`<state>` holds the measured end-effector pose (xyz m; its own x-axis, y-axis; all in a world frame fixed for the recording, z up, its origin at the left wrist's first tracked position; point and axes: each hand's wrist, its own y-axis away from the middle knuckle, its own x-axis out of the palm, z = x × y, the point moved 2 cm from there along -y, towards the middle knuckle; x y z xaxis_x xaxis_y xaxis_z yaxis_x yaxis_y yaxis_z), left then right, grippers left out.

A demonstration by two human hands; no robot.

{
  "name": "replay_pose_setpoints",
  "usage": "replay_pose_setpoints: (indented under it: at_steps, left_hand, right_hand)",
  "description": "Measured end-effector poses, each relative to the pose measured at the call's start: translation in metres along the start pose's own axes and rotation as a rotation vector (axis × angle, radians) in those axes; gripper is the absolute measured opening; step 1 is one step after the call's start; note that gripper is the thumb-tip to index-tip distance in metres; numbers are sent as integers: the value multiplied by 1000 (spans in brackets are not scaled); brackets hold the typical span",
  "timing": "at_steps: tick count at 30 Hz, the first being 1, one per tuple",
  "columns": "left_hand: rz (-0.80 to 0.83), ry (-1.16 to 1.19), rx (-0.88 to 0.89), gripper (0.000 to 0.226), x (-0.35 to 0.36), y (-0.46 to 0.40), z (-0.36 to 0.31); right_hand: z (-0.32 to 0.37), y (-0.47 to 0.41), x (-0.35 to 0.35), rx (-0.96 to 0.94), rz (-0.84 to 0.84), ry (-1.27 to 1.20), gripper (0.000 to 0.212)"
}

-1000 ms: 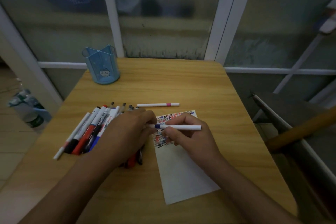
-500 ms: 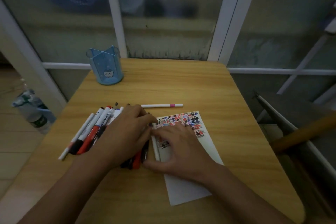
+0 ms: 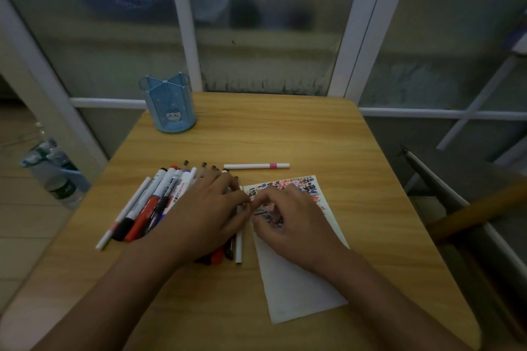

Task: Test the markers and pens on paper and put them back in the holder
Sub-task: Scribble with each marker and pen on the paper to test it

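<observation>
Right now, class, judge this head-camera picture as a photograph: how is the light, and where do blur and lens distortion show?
Head view: dim, flat light with no glare on the wooden desk; the scribbled paper and blue pen holder read clearly; the fingertips where the left hand meets the right hand are smeared; the window frames lean with wide-angle distortion; shapes behind the glass are hazy.

Wooden bench (image 3: 285, 134), light grain, rounded corners. Behind: white window frame (image 3: 359, 23) with frosted glass panes, blurred blue shape beyond the left pane. Left, on the tiled floor (image 3: 17, 208): plastic water bottles (image 3: 54, 171), green labels. Right: chair (image 3: 456, 208) with grey metal frame and wooden rail, beside the bench.
</observation>
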<state>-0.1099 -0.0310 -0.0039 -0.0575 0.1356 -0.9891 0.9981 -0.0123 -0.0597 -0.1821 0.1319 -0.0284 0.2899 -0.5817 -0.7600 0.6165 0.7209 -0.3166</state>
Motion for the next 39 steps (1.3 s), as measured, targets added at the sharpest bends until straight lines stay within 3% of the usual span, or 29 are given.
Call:
replay_pose_setpoints:
  at_steps: [6,9,13,17,23,32,36,39]
  left_hand:
    - [37,-16,-14,72,5,-1,1]
    - [43,-10,-18,63,5,-1,-3]
    - [104,-13,-26,78,9,0,-9]
    - [205,-33,-59,87,11,-2,-13]
    - [285,-56,-80,95,9,-8,-10]
    - [314,-46,-88,97,8,-8,-11]
    - [304,-27,-77,102,6,-8,-11]
    - [297,-7,-73,105,6,-7,-11]
  right_hand:
    - [-22,-26,-18,-67,-74,218,15]
    - [-45,-39,-34,-50,-83,298,25]
    - [-66,-42,-40,-48,32,412,36]
    - [-76,-41,-33,-54,210,372,42]
    - [-78,-42,-33,-62,233,300,35]
    - [-75,-42,-43,4,3,368,13]
    - [-75,-42,-43,54,38,349,31]
    - [-77,-41,-45,66,69,358,28]
